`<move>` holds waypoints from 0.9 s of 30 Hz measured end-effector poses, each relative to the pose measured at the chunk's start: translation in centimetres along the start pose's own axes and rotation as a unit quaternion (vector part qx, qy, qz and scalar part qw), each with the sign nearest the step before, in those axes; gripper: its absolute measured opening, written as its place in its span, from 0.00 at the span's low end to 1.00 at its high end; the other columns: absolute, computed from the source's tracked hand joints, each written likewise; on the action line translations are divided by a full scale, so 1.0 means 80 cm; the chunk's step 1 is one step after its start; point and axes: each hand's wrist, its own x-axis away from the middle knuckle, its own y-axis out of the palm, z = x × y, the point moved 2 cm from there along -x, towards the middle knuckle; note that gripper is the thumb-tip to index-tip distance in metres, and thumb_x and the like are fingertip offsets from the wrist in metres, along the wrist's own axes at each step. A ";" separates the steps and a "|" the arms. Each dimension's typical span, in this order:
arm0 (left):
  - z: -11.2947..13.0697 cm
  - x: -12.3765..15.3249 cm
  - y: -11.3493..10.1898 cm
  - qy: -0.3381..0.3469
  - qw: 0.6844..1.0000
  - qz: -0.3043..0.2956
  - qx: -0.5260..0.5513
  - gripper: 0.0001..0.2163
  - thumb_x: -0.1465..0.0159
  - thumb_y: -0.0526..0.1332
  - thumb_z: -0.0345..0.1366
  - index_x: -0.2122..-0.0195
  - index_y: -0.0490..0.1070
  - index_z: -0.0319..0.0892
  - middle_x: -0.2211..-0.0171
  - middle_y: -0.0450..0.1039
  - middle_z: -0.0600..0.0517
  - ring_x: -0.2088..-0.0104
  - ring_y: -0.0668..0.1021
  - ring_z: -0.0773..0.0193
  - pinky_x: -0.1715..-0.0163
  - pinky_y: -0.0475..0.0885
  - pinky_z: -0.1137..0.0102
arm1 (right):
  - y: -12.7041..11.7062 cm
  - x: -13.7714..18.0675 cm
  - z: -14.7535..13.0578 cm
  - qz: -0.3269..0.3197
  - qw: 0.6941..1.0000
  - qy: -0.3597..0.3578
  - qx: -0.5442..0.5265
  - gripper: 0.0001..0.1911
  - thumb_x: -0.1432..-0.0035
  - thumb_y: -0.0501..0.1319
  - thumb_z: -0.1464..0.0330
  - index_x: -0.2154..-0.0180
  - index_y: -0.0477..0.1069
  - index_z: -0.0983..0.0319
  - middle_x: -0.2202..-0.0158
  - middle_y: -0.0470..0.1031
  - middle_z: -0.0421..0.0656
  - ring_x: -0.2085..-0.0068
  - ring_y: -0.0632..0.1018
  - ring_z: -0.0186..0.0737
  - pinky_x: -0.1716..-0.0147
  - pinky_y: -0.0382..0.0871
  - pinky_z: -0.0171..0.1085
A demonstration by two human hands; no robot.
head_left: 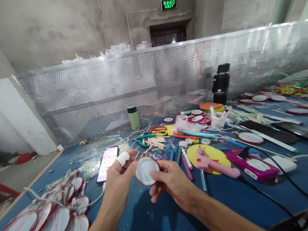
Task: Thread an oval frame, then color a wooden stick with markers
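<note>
Right grip (173, 179) pinches a round white disc (148, 172), smooth-faced, red-rimmed, just below frame centre. Left grip (120, 175): fingers bent by disc's left edge, can't tell if holding anything; white wrap (123, 158) on one finger. Forearms (212, 214) angle in from bottom edge. Blue worktop (140, 227) below; pink plastic glue gun (217, 167) at right.

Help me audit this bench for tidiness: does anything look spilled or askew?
Yes: beyond the held disc, sticks sprawl in a crisscrossed jumble, unsorted; the glue gun lies across a yellow disc, with no stand visible.
</note>
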 end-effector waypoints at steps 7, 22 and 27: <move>0.000 -0.001 0.000 0.004 1.000 0.001 -0.009 0.18 0.45 0.71 0.38 0.53 0.78 0.41 0.68 0.72 0.54 0.69 0.71 0.69 0.68 0.65 0.75 | 0.000 0.001 0.000 -0.002 1.000 -0.001 0.004 0.21 0.57 0.69 0.59 0.66 0.72 0.68 0.82 0.73 0.39 0.82 0.75 0.34 0.83 0.76 0.35; 0.004 0.001 0.001 0.001 1.000 0.005 -0.010 0.23 0.45 0.71 0.40 0.49 0.76 0.39 0.71 0.72 0.55 0.70 0.71 0.68 0.68 0.66 0.74 | -0.001 -0.002 0.000 0.005 1.000 -0.008 0.016 0.20 0.57 0.69 0.58 0.66 0.72 0.67 0.81 0.73 0.39 0.82 0.75 0.35 0.81 0.76 0.36; 0.005 0.002 -0.001 -0.016 1.000 -0.005 0.019 0.23 0.43 0.69 0.43 0.48 0.74 0.38 0.63 0.78 0.48 0.65 0.77 0.62 0.63 0.71 0.69 | -0.003 -0.003 0.000 0.012 1.000 -0.017 0.015 0.22 0.57 0.69 0.57 0.65 0.73 0.67 0.82 0.73 0.39 0.82 0.75 0.35 0.81 0.76 0.37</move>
